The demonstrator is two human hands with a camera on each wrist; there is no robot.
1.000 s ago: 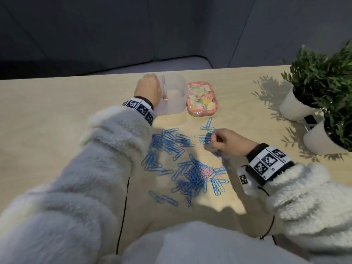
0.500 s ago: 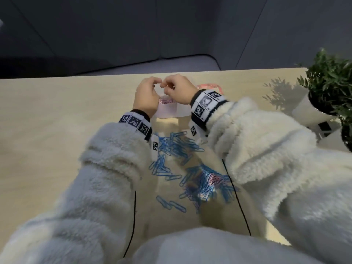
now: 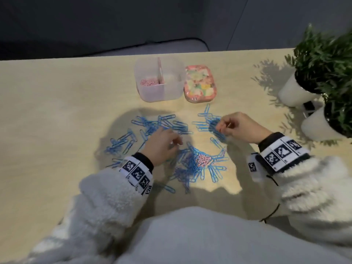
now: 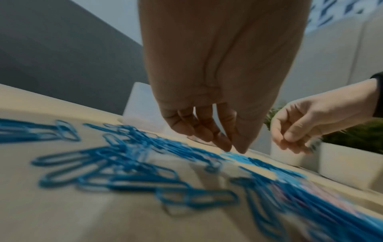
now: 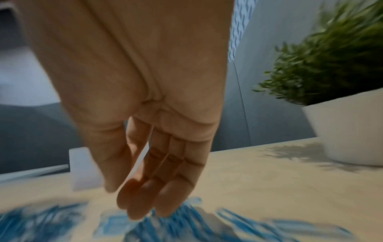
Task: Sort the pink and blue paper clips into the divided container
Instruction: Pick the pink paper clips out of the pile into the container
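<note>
Some small pink paper clips already fill the left half of the clear divided plastic container near the bench's far edge, while scattered blue paper clips remain mid-bench under the loosely curled, empty left hand and right hand.

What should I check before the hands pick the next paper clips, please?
1. Translucent plastic divided container upright, open: ok.
2. Pink paper clips in its left compartment only: ok.
3. Right compartment free for blue clips: cannot tell, it looks empty.
4. Pink paper clips left on the wooden table, in the mixed pile: not ok, unsorted.
5. Left hand free: ok, fingers loose above blue paper clips.
6. Right hand free: cannot tell from the head view; the wrist view shows nothing held.
</note>
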